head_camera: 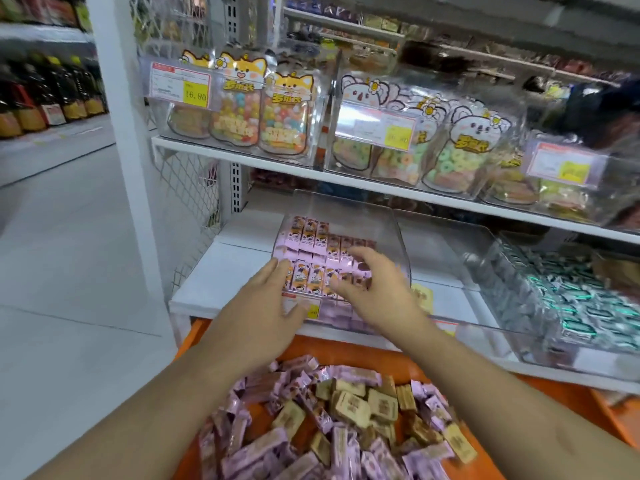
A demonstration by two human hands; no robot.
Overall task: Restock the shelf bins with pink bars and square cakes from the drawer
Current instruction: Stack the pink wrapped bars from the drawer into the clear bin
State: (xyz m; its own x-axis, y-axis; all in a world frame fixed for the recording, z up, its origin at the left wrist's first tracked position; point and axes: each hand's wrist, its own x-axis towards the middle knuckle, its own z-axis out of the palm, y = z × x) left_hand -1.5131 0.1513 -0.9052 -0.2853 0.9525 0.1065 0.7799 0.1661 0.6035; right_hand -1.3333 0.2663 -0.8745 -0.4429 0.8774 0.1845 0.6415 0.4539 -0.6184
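Both hands over the clear bin: left hand [266, 299] flat, fingers straight and spread wide, resting on the front rows of pink bars [313, 252]; right hand [372, 289] palm down with fingers loosely spread above the bars on the right side of the same bin, gripping nothing that could be made out.

Nearest, below the forearms: orange drawer [349, 351] pulled out, heaped with loose pink bars in wrappers mixed with tan square cakes [353, 403] piled toward the middle and right.

Just beyond, on the lower white shelf [207, 282]: clear bin [367, 216] at the left, packed with pink bars in neat upright rows, a price tag [311, 310] on its front. Next bin to the right apparently bare, contents hard to tell. Further right, a bin of silver and teal wrapped sweets [568, 299], blurred.

Higher, on the upper shelf: clear bins of cat-topped candy bags [239, 102] at left, koala-topped ring-sweet bags [446, 147] at right, each with yellow price labels.

Far left, across the aisle: dark bottles [45, 95] on shelving.
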